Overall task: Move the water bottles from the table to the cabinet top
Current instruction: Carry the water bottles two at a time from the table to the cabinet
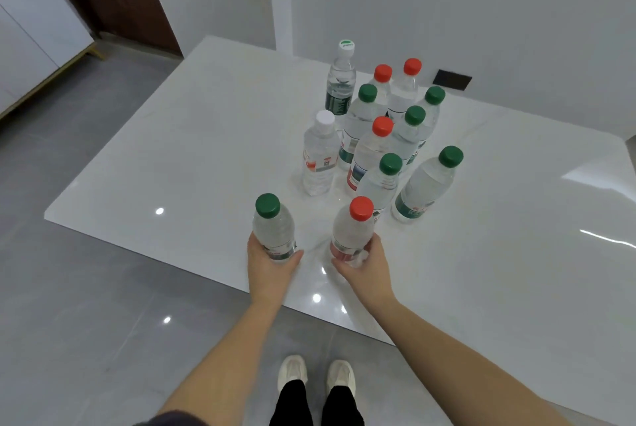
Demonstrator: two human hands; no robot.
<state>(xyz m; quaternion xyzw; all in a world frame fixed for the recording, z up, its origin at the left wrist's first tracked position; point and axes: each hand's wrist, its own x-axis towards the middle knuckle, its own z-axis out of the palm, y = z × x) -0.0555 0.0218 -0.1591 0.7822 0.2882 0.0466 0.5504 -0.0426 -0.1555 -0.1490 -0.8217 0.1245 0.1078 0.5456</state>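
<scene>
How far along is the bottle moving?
No delivered bottles are visible; the cabinet top isn't clearly in view. In hand: the left hand wraps a green-capped bottle, the right hand a red-capped bottle, both at the table's near edge. Left: ten bottles clustered behind, from the white-capped bottle backward.

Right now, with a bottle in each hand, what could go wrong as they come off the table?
The right hand grips the red-capped bottle low, right beside a green-capped bottle in the cluster; lifting carelessly could topple it. The left hand also holds its green-capped bottle near the base, so it may tip.
</scene>
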